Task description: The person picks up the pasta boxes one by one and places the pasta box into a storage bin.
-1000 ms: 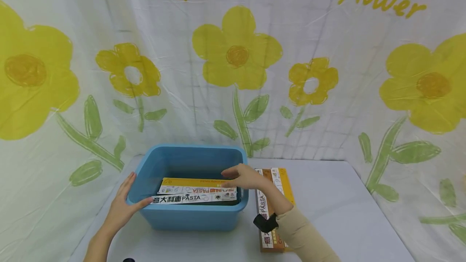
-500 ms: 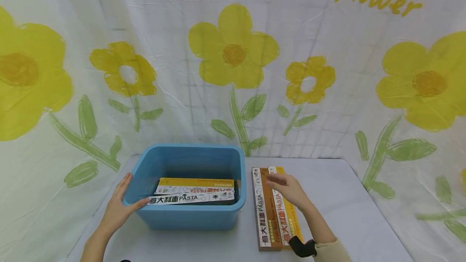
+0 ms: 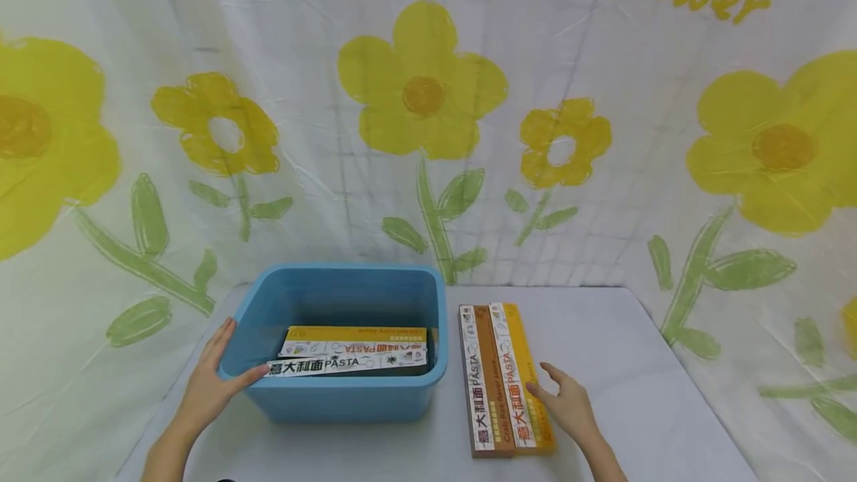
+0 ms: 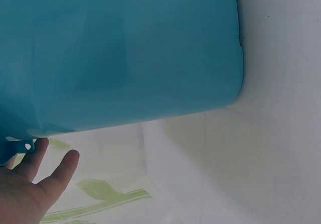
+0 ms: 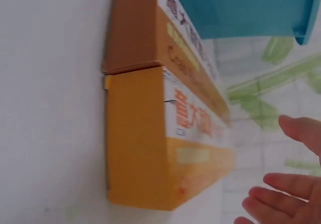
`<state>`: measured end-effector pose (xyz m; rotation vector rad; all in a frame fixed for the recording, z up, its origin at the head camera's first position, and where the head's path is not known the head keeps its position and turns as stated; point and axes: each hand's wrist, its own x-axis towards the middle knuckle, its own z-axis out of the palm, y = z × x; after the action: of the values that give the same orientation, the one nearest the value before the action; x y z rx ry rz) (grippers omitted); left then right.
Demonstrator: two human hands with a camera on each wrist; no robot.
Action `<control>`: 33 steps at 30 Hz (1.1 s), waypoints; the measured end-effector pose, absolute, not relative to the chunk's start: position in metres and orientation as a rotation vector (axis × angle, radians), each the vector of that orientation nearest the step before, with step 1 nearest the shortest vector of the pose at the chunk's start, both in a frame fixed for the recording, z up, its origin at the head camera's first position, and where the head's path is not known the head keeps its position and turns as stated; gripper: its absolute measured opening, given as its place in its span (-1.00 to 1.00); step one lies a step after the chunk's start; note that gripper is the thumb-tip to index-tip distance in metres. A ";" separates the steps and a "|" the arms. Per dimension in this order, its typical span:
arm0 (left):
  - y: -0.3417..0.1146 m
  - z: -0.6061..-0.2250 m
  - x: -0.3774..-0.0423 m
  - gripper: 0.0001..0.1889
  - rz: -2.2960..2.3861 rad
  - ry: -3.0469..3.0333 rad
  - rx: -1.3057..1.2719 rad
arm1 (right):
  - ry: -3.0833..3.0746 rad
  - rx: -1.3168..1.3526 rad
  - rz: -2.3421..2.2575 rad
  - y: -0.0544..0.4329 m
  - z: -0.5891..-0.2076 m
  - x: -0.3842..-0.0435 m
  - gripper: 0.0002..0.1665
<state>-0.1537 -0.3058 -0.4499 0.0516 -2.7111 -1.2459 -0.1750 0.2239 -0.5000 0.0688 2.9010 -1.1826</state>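
Observation:
A blue plastic bin (image 3: 341,400) stands on the left part of the table. My left hand (image 3: 210,385) grips the bin's front left corner, thumb over the rim and fingers along the outside; in the left wrist view some fingers stick out past the rim. Inside lie a yellow pasta box (image 3: 358,335) and, in front of it, another pasta box with a white label side (image 3: 348,363) up. Right of the bin, a brown pasta box (image 3: 492,385) and a yellow pasta box (image 3: 529,393) lie side by side. Fingers spread, my right hand (image 3: 569,404) is beside the yellow one, holding nothing.
The table (image 3: 643,378) has a white cover. Behind it hangs a white curtain (image 3: 321,199) printed with yellow flowers. A small dark object (image 3: 226,480) shows at the bottom edge of the head view.
My right hand has come out of the bin, passed over the two boxes and moved to the yellow box's right side. The left hand has stayed on the bin's corner.

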 end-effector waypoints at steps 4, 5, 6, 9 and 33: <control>-0.308 -0.451 -0.154 0.08 -1.246 -2.707 0.049 | 2.825 0.113 -1.139 0.221 -0.518 -0.167 0.07; -0.308 -0.451 -0.154 0.08 -1.248 -2.705 0.046 | 2.807 0.103 -1.136 0.221 -0.523 -0.165 0.16; -0.308 -0.451 -0.154 0.08 -1.250 -2.702 0.044 | 2.792 0.080 -1.143 0.220 -0.528 -0.163 0.23; -0.309 -0.452 -0.153 0.08 -1.250 -2.695 0.038 | 2.767 -0.013 -1.178 0.219 -0.541 -0.157 0.40; -0.306 -0.449 -0.153 0.08 -1.268 -2.696 0.046 | 2.868 0.379 -1.056 0.244 -0.551 -0.161 0.23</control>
<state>-0.1527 -0.3058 -0.4490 0.0457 -2.6959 -1.2684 -0.1614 0.2435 -0.5513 0.3794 2.8678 -1.0562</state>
